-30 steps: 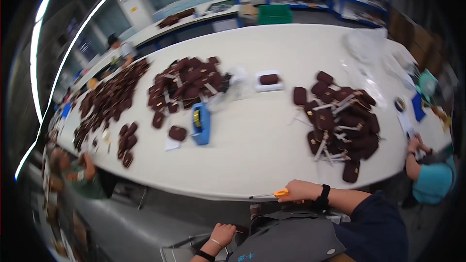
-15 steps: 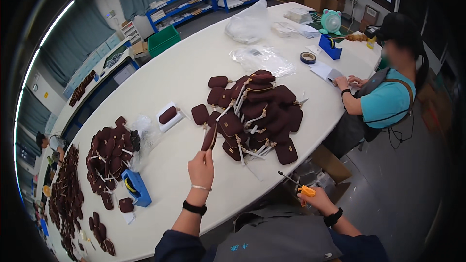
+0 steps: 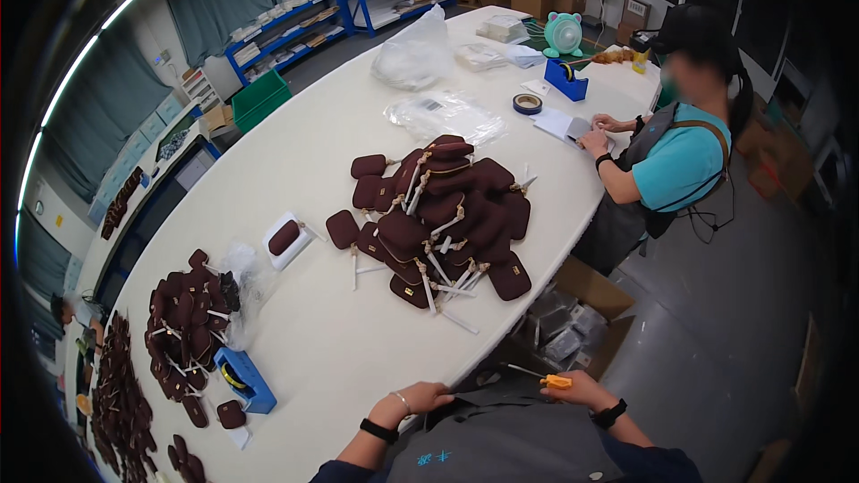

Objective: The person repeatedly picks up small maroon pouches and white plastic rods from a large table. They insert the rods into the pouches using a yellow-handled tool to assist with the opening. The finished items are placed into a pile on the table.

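Observation:
My left hand [image 3: 419, 401] is drawn back to my body at the table's near edge, its fingers closed at the upper edge of my grey apron [image 3: 510, 429]. In my right hand [image 3: 582, 389] is a screwdriver [image 3: 556, 382] with an orange handle, its thin dark shaft pointing left over the apron. Ahead of both hands lies a heap of dark maroon zipped pouches [image 3: 447, 224] with pale cords and white strips. One maroon pouch [image 3: 284, 237] rests apart on a white card, left of the heap.
Left on the white table [image 3: 313, 340] are another pouch heap [image 3: 183, 322] and a blue tape dispenser [image 3: 246, 382]. Clear plastic bags [image 3: 443, 116] lie behind the main heap. A co-worker [image 3: 689, 152] handles papers at right. An open carton [image 3: 582, 322] stands below the table edge.
My left hand has let go of a maroon pouch at the heap and come back to the apron. The screwdriver in my right hand has swung flatter and lower. The view has shifted right.

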A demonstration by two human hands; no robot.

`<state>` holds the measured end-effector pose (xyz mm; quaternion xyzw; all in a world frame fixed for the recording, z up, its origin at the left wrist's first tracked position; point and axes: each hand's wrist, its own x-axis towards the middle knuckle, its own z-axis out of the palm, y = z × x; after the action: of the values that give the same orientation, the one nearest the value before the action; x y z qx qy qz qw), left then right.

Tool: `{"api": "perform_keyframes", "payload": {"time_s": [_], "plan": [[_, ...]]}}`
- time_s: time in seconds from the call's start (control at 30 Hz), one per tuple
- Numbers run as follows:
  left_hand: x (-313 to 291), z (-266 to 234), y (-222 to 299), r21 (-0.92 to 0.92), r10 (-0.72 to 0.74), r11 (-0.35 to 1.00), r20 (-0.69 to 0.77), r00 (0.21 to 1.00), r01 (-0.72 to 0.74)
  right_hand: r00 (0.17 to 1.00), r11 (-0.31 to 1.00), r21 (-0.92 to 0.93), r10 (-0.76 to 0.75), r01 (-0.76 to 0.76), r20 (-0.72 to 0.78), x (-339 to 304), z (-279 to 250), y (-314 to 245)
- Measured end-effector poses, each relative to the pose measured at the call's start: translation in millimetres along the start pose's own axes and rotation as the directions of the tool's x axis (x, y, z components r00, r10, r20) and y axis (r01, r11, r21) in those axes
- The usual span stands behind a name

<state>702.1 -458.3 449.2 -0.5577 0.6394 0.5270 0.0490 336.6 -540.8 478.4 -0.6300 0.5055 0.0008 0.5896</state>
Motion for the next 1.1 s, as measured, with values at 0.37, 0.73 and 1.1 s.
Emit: {"api": "perform_keyframes", "payload": {"time_s": [0.37, 0.73, 1.1], "plan": [[-55.8, 46.4, -5.5, -0.516, -0.109, 0.856, -0.112, 0.988, 0.036, 0.955, 0.924, -0.289, -0.187, 0.251, 0.231, 32.4, 19.4, -9.7], [-71.4, 46.8, 0.3, -0.689, -0.206, 0.720, -0.103, 0.973, 0.079, 0.940, 0.934, -0.241, -0.192, 0.263, 0.280, 45.3, 27.9, -36.1], [-83.9, 22.3, 45.9, -0.689, -0.173, 0.723, -0.097, 0.980, 0.059, 0.943, 0.924, -0.273, -0.192, 0.267, 0.272, 41.4, 19.5, -42.3]]}}
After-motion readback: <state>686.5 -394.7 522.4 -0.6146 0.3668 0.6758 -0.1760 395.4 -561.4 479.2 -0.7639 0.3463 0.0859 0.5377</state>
